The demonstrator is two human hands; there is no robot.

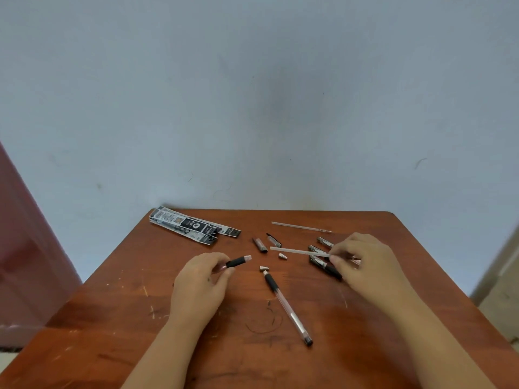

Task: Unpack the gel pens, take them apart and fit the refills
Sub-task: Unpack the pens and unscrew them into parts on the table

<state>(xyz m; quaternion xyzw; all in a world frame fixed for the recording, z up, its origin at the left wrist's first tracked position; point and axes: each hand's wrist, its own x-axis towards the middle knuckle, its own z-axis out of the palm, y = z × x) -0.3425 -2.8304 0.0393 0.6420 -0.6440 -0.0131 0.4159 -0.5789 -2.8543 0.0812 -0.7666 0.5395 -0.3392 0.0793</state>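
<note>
My left hand (200, 279) has its grip curled round a pen barrel (237, 261) (open end toward the middle), while my right hand (365, 262) pinches a thin refill (297, 251) above the table (112, 318). Another pen (286, 304) lies between my hands, with the empty packets (191, 227) at the far left.

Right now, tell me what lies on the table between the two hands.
In the head view, between the left hand and right hand lie two small metal pen tips and the grip end of an assembled pen.
</note>
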